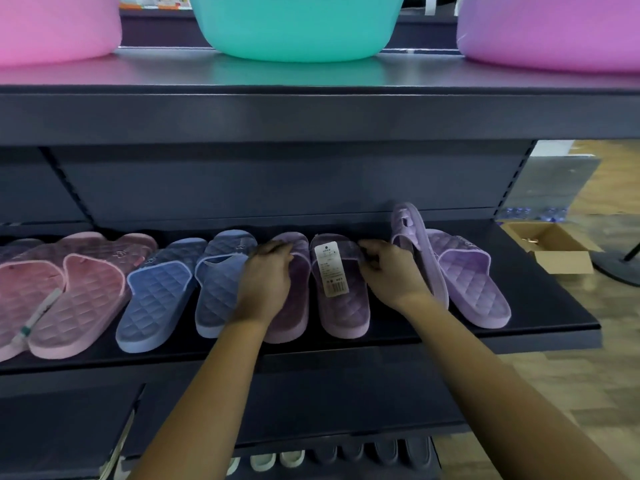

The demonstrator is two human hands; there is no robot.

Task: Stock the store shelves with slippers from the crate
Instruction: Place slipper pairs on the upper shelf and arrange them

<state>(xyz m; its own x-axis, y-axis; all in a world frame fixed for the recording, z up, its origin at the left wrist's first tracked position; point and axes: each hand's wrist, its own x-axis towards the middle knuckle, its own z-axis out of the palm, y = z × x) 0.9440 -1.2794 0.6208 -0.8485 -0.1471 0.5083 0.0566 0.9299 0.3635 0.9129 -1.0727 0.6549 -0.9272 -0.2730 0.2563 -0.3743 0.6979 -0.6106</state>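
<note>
On the dark metal middle shelf [540, 317] you are setting down a pair of mauve quilted rubber slippers side by side, toes toward the back panel. Your left hand [266, 275] is lying over the strap of the left mauve slipper [294, 306], fingers curled down on it; your right hand [391, 271] is pinching the strap edge of the right mauve slipper [341, 306], which is carrying a white barcode tag [330, 270]. The two hands are working apart, one on each shoe. I cannot see the crate from here.

You are squeezing this pair into a tight row. Just beside your right wrist a lilac quilted slipper [420, 251] is standing on its edge, leaning against its flat partner [474, 278]; if your forearm is brushing it as you pull away, it is likely tipping forward toward the shelf lip. On the other side, your left hand is touching the nearer of the two blue quilted slippers [214, 289], so any sideways push is risking nudging it into its mate [156, 296] and then the pink pair [83, 292], spoiling the line. The soft straps are also giving under your grip, so a slipper could twist as you let go.
</note>
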